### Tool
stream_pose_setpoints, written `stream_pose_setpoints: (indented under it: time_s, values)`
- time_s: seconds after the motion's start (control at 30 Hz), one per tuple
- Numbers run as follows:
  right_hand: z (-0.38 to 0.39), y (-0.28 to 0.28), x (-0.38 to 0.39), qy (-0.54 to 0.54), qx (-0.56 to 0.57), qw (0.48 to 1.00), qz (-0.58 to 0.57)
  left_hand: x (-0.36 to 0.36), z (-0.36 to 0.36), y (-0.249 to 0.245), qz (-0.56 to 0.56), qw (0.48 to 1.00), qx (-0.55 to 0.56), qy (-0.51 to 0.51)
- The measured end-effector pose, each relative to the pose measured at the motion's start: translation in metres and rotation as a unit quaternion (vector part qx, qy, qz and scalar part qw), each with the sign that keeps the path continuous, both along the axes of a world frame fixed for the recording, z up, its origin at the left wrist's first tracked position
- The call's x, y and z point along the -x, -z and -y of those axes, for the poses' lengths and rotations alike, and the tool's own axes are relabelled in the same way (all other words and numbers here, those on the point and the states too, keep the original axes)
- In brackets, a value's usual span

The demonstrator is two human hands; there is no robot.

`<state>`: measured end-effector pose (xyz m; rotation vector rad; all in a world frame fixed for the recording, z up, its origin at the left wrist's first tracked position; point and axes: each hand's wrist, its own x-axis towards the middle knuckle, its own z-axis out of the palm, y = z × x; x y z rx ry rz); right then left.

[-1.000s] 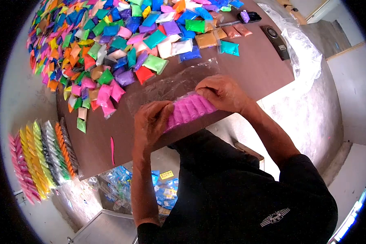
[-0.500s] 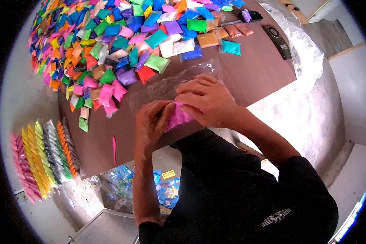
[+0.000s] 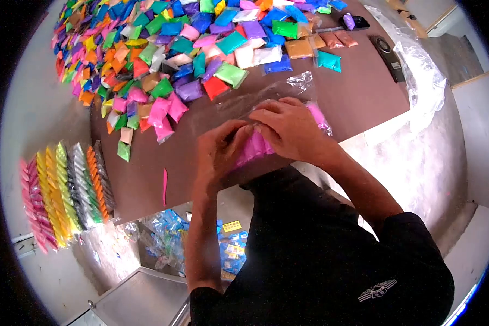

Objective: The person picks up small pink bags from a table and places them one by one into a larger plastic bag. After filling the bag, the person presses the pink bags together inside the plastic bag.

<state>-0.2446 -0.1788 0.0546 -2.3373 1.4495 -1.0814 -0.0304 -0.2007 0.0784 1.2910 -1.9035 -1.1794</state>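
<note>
At the table's front edge, my left hand (image 3: 217,149) is closed, its thumb and fingers pinching the left part of a clear plastic bag (image 3: 244,103). Inside that bag lies a row of soft pink pieces that look like clay (image 3: 254,148). My right hand (image 3: 290,130) curls over the middle of the row, fingertips pressed close to the left hand's. More pink shows beyond the right hand, under crinkled film. The bag's loose part spreads flat away from me. What the fingertips press is partly hidden. A thin pink tool (image 3: 164,186) lies to the left of my left hand.
Many colourful small packets (image 3: 163,60) cover the table's far left. Twisted coloured packs (image 3: 65,190) stand beside the left edge. A dark device (image 3: 387,57) and clear plastic film (image 3: 424,81) are on the right. Below the table are blue wrappers (image 3: 232,250) and a metal surface (image 3: 141,299).
The view has shifted, so the table appears further right and slightly higher. More of the pink row shows, including a part right of my right hand. Both hands remain on the bag.
</note>
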Motion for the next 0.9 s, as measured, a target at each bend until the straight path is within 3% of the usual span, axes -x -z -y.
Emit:
stream_pose_setpoints:
  time_s: [0.13,0.27,0.4,0.43,0.57,0.63,0.73,0.9]
  values:
    - [-0.005,-0.008,-0.017,-0.019,-0.032,0.999,0.005,0.001,0.003,-0.003,0.031,0.998,0.046,-0.010]
    - [-0.004,-0.003,-0.021,-0.030,-0.082,0.996,0.010,-0.019,0.018,0.034,-0.074,0.996,0.023,-0.041]
    - [-0.004,-0.004,-0.019,-0.053,-0.102,0.993,0.001,-0.043,0.022,0.001,-0.166,0.980,-0.060,-0.094]
    - [-0.004,-0.004,-0.020,-0.056,-0.102,0.993,0.003,-0.053,0.027,0.002,-0.137,0.988,-0.006,-0.073]
    - [-0.002,0.001,-0.020,-0.061,-0.079,0.995,0.009,-0.069,0.016,-0.011,-0.028,0.998,0.002,-0.050]
    - [-0.001,0.006,-0.020,-0.061,-0.072,0.995,0.011,-0.068,0.007,-0.019,0.139,0.990,0.032,-0.017]
    - [-0.001,0.009,-0.020,-0.059,-0.061,0.996,0.020,-0.067,0.001,-0.010,0.136,0.987,0.088,0.008]
    - [-0.001,0.004,-0.020,-0.064,-0.070,0.995,0.029,-0.070,0.004,-0.008,0.158,0.985,0.060,0.036]
